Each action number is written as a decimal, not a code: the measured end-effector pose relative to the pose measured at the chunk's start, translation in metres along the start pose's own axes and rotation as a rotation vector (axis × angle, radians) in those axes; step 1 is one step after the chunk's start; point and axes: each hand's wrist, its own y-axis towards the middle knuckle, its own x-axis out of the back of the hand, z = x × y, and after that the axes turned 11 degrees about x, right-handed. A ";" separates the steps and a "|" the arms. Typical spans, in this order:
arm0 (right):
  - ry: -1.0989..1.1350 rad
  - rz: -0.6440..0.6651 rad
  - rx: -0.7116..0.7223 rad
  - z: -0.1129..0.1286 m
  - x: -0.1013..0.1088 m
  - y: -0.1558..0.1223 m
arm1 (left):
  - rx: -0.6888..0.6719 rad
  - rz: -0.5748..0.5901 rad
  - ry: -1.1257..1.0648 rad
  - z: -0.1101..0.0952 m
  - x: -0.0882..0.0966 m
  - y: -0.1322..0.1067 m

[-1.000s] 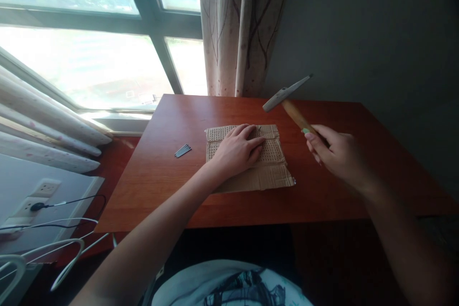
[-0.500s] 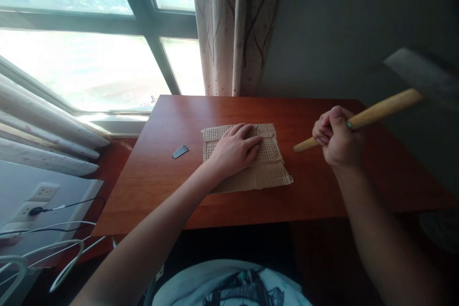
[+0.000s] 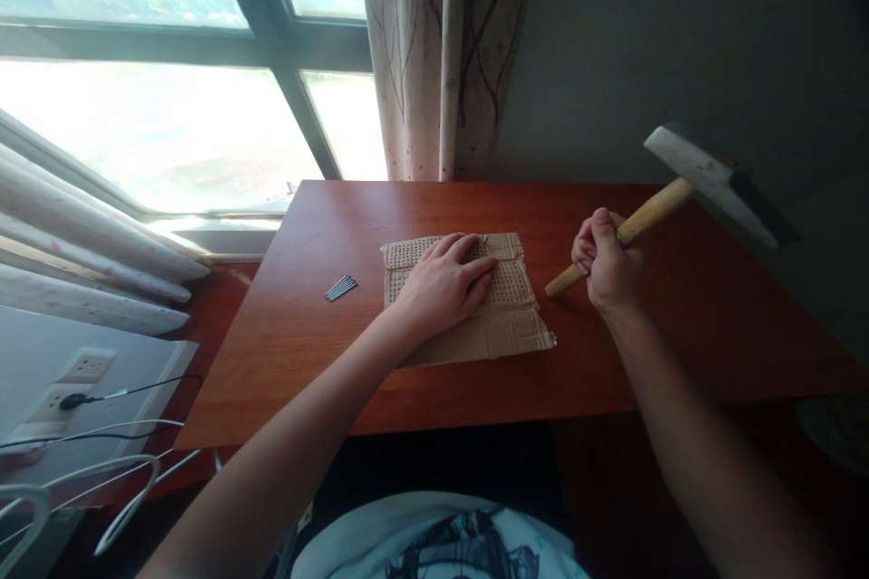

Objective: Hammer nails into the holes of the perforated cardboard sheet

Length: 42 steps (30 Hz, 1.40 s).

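My left hand (image 3: 444,282) lies flat with its fingers spread on a tan board (image 3: 512,287) full of small holes. Under that board is a piece of brown cardboard (image 3: 509,336), on the table. A small dark nail-like tip shows near the board's far edge, just beyond my left fingers. To the right, my right hand (image 3: 611,271) is wrapped around the wooden handle of a hammer (image 3: 657,210). The metal head is raised in the air, up and right of the hand, apart from the board. Several nails (image 3: 340,288) lie in a bunch to the left of the cardboard.
The reddish-brown wooden table (image 3: 291,362) has its near edge just in front of my body. Behind it are a bright window (image 3: 156,127) and a curtain (image 3: 414,63). A wall socket (image 3: 88,366) and loose cables (image 3: 128,516) are at the lower left.
My right hand and the hammer have moved left, and the hammer head has come down and left, closer to the board. The left hand has stayed in place.
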 end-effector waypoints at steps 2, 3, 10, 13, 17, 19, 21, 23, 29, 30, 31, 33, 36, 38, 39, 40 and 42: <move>-0.009 -0.001 0.004 -0.001 0.000 -0.001 | 0.001 0.004 -0.005 0.000 0.000 0.000; -0.007 0.002 0.002 -0.001 0.000 -0.001 | 0.000 0.008 -0.003 0.000 0.000 0.000; 0.100 0.089 -0.030 0.013 0.005 0.009 | -0.005 0.010 0.024 -0.001 0.000 0.001; 0.119 0.117 -0.038 0.016 0.005 0.013 | -0.002 0.014 0.019 -0.001 0.000 0.000; 0.110 0.052 -0.015 0.010 0.001 0.012 | 0.003 0.015 0.016 -0.001 0.001 -0.001; 0.086 -0.003 0.014 0.007 0.000 0.011 | -0.003 0.015 0.027 -0.001 0.002 0.000; 0.050 -0.029 0.033 0.005 -0.001 0.011 | -0.011 0.023 0.041 -0.002 0.003 0.001; 0.028 -0.027 0.031 0.004 -0.001 0.012 | -0.019 0.036 0.053 -0.003 0.005 0.002; 0.119 -0.033 0.023 0.006 -0.003 0.011 | -0.018 -0.022 0.055 0.000 0.026 0.001; 0.140 -0.035 0.028 0.006 -0.003 0.010 | 0.001 -0.055 0.040 0.005 0.032 -0.001; 0.159 -0.040 0.033 0.006 -0.002 0.009 | 0.028 -0.097 0.020 0.011 0.038 -0.004; 0.184 -0.059 0.036 0.006 -0.001 0.008 | 0.112 -0.208 -0.030 0.029 0.049 -0.015; 0.191 -0.101 0.039 0.005 0.000 0.008 | 0.372 -0.420 -0.037 0.065 0.058 -0.039; 0.183 -0.108 0.039 0.004 0.002 0.009 | 0.550 -0.430 0.024 0.092 0.058 -0.058; 0.183 -0.104 0.036 0.003 0.002 0.010 | 0.625 -0.379 0.060 0.104 0.056 -0.067; 0.188 -0.098 0.033 0.003 0.003 0.010 | 0.671 -0.305 0.100 0.115 0.054 -0.075; 0.209 -0.096 0.034 0.002 0.004 0.012 | 0.733 -0.141 0.182 0.133 0.050 -0.085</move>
